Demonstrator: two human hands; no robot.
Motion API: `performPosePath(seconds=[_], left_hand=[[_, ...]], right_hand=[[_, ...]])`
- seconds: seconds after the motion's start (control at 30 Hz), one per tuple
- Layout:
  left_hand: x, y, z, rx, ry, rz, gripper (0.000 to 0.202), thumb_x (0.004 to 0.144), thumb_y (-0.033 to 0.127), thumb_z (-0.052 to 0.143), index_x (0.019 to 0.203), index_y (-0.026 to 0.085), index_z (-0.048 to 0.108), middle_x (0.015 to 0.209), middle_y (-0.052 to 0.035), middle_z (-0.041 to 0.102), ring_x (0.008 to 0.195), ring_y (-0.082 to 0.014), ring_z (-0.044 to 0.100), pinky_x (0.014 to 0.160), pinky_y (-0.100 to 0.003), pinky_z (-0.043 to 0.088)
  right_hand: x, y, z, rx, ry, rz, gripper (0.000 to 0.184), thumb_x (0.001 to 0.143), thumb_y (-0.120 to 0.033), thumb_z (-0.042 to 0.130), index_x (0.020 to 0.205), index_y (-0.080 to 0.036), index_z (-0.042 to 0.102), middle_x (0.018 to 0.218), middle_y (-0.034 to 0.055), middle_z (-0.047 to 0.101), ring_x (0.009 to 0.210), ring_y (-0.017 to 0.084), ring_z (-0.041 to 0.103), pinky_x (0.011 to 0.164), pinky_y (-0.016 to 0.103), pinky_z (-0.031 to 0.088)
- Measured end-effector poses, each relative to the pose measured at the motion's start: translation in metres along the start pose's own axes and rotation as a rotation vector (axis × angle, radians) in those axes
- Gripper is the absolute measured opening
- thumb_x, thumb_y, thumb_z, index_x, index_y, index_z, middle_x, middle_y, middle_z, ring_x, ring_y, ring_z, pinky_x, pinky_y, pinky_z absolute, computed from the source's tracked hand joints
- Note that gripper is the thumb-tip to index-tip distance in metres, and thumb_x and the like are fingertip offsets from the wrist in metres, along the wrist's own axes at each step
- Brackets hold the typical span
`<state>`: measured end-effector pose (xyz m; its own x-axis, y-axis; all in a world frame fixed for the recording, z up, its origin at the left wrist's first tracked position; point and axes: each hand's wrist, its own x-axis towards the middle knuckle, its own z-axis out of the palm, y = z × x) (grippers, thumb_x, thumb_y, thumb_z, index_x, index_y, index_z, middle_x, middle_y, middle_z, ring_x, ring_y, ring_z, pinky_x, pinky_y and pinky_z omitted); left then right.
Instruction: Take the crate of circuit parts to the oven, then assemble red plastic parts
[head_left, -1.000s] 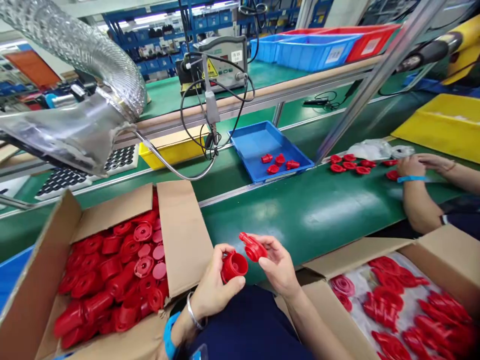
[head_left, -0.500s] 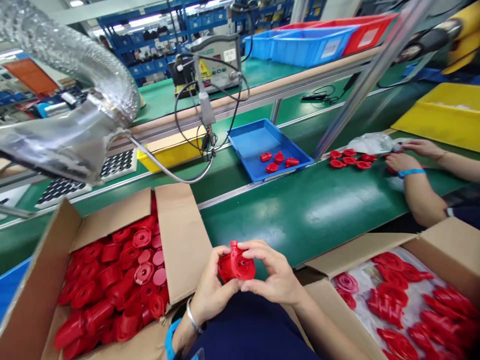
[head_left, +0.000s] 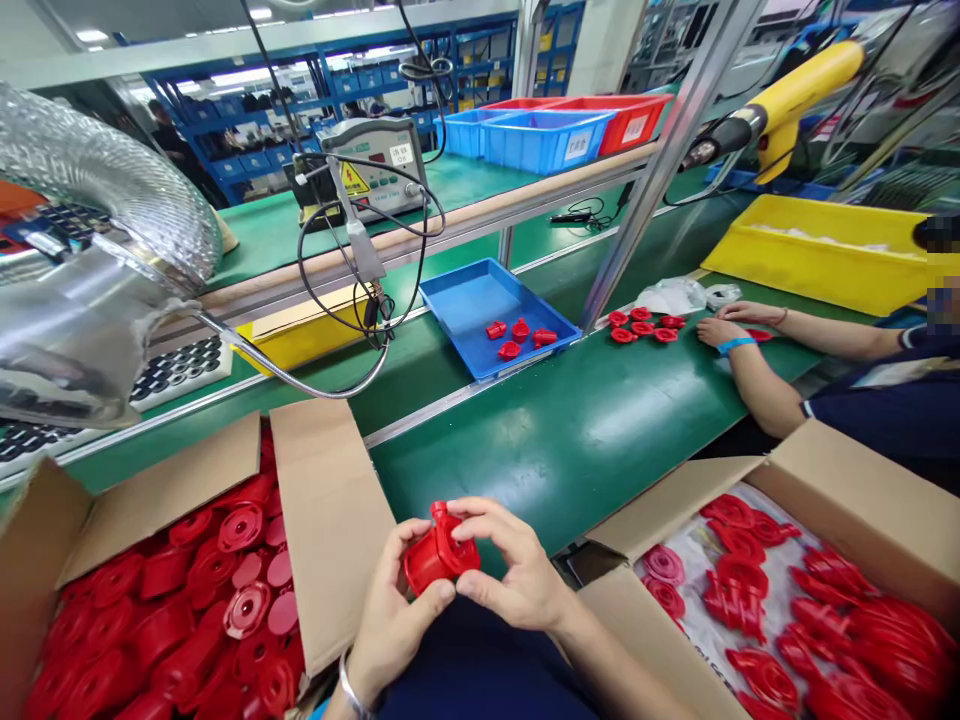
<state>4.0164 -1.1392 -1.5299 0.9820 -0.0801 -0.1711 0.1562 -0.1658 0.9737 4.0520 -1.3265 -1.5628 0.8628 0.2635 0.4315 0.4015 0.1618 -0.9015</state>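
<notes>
Both my hands meet over my lap on one red plastic assembly (head_left: 437,556), a cup-shaped cap with a red insert pressed onto its top. My left hand (head_left: 390,615) wraps the cup from below and the left. From the right, my right hand (head_left: 521,570) pinches the insert with thumb and fingers. On my left an open cardboard box (head_left: 322,500) is full of red caps (head_left: 187,610). Another open cardboard box (head_left: 862,500), on my right, holds flat red inserts (head_left: 757,610) on a plastic liner.
A green conveyor belt (head_left: 585,430) runs ahead of me. On it sits a blue tray (head_left: 465,300) with several red parts. A co-worker's arms (head_left: 757,370) rest by a cluster of red parts (head_left: 641,325). A silver exhaust duct (head_left: 82,250) hangs at left, a yellow bin (head_left: 810,260) stands at right.
One second ago the cap and insert were apart, one in each hand. My hands came together and the insert now sits on the cap. The view has shifted left and down.
</notes>
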Motion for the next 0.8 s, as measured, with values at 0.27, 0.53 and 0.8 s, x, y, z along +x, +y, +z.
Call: performPosePath(seconds=[0.27,0.53,0.8], left_hand=[[-0.005,0.001,0.002,-0.072,0.074,0.019,0.056,0.068,0.03,0.08,0.115,0.023,0.05,0.118,-0.0068,0.055,0.106,-0.0222,0.057,0.09,-0.034,0.049],[-0.007,0.0,-0.005,-0.072,0.092,0.089,0.055,0.068,0.027,0.081,0.114,0.024,0.052,0.12,-0.0071,0.054,0.11,-0.0224,0.056,0.093,-0.035,0.049],[-0.006,-0.004,-0.005,-0.025,0.117,0.176,0.053,0.068,0.023,0.081,0.113,0.025,0.055,0.13,-0.0081,0.051,0.122,-0.026,0.051,0.1,-0.04,0.046]], right_hand=[[-0.001,0.007,0.008,0.441,-0.033,0.241,0.054,0.085,-0.034,0.063,0.135,-0.023,0.047,0.139,0.0145,0.049,0.122,0.028,0.052,0.104,0.047,0.044],[-0.002,0.007,0.018,0.471,0.026,0.156,0.05,0.084,-0.03,0.065,0.131,-0.023,0.051,0.14,0.0142,0.045,0.129,0.031,0.045,0.106,0.05,0.042],[-0.003,0.005,0.015,0.283,0.023,0.054,0.054,0.081,-0.024,0.068,0.132,-0.025,0.051,0.139,0.013,0.046,0.129,0.03,0.045,0.107,0.049,0.042]])
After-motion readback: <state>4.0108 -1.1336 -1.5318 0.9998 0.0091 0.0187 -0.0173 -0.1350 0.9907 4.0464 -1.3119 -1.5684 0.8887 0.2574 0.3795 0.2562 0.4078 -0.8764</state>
